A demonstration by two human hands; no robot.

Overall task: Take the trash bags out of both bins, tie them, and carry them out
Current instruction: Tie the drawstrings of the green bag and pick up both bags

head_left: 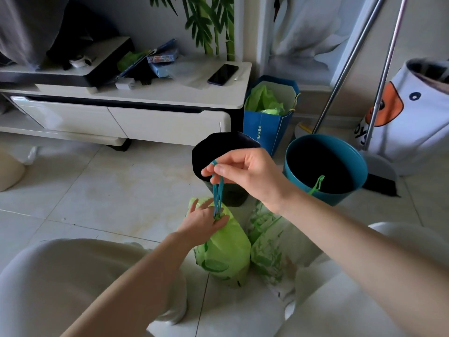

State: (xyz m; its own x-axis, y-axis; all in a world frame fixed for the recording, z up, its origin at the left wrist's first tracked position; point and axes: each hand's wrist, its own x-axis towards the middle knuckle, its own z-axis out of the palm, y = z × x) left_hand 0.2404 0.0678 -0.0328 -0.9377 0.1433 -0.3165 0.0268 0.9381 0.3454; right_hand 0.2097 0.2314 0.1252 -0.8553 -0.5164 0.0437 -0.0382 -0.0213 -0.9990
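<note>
A full green trash bag (pixel 224 251) stands on the tiled floor between my knees. My right hand (pixel 245 172) pinches its teal drawstring (pixel 218 190) and holds it taut above the bag. My left hand (pixel 205 221) rests on the gathered neck of the bag, fingers spread around the string. A second green printed bag (pixel 267 249) lies right beside it. Behind stand a black bin (pixel 206 154) and a teal bin (pixel 325 166); a green drawstring loop (pixel 317 184) hangs over the teal bin's near rim.
A blue paper bag (pixel 264 132) with green plastic inside stands by the white TV cabinet (pixel 145 98). Two metal broom handles (pixel 379 81) and a dustpan (pixel 381 171) lean at the right, next to a white fabric hamper (pixel 418 113). A phone (pixel 222 74) lies on the cabinet.
</note>
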